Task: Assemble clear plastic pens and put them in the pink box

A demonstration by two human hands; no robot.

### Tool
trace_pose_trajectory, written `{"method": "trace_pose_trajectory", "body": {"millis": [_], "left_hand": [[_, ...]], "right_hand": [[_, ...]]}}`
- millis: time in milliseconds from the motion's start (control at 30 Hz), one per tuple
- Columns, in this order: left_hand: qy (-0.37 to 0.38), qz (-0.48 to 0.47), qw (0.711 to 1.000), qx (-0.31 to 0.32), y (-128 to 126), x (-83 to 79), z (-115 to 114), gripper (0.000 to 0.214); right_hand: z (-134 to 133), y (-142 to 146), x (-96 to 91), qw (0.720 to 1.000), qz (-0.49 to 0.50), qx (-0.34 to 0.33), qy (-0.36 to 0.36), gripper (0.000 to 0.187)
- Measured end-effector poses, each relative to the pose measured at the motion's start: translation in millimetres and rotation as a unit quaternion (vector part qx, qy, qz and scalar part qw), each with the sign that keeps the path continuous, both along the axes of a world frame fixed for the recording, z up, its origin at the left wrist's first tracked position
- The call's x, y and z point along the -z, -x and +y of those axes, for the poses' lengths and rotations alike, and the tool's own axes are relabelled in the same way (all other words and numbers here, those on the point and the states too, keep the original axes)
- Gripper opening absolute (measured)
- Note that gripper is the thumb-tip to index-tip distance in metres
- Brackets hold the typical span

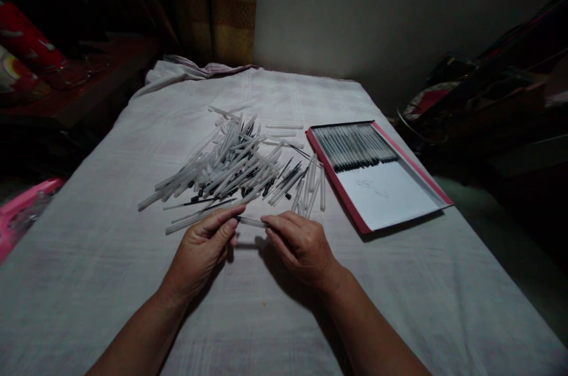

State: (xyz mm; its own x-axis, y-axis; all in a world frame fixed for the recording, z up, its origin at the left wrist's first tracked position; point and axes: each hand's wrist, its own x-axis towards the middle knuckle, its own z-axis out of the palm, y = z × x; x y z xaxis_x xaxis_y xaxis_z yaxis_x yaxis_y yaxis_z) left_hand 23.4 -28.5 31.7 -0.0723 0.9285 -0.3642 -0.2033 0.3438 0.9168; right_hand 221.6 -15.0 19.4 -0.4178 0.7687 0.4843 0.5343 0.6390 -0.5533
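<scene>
Between my two hands, a clear-barrelled pen lies level above the cloth. My left hand pinches its dark left end between thumb and fingers. The fingers of my right hand are closed on its other end, hiding the tip. Just beyond my hands spreads a loose heap of pen parts: frosted clear barrels, dark refills and small black caps. To the right, a shallow red-edged box holds a tidy row of pens along its far half, and its white bottom shows in the near half.
A pale checked cloth covers the table or bed surface. Pink plastic stands at the left edge. A dark red side table with red items is at the far left. Dim clutter lies beyond the right edge.
</scene>
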Motion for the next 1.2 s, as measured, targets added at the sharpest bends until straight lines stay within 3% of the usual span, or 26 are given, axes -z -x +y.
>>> {"method": "trace_pose_trajectory", "body": {"millis": [367,567,867,1000,1200], "left_hand": [[-0.12,0.136,0.983,0.029,3.3,5.1,0.5,0.026],[-0.074,0.124,0.989,0.022,3.1,9.8,-0.5,0.03],[-0.082,0.13,0.988,0.004,2.8,10.7,2.4,0.03],[-0.062,0.113,0.992,0.008,3.3,10.7,2.0,0.032],[-0.056,0.098,0.994,0.008,3.7,9.5,2.4,0.034]], "right_hand": [[0.5,-2.5,-0.2,0.999,-0.047,0.007,0.022,0.025],[0.8,-4.6,-0.5,0.995,-0.082,0.022,0.054,0.014],[1.1,-3.5,-1.2,0.995,-0.084,0.022,0.049,0.028],[1.2,-3.8,-1.6,0.993,-0.093,0.036,0.056,0.017],[2.5,-6.0,-1.6,0.993,-0.097,0.015,0.06,0.023]]}}
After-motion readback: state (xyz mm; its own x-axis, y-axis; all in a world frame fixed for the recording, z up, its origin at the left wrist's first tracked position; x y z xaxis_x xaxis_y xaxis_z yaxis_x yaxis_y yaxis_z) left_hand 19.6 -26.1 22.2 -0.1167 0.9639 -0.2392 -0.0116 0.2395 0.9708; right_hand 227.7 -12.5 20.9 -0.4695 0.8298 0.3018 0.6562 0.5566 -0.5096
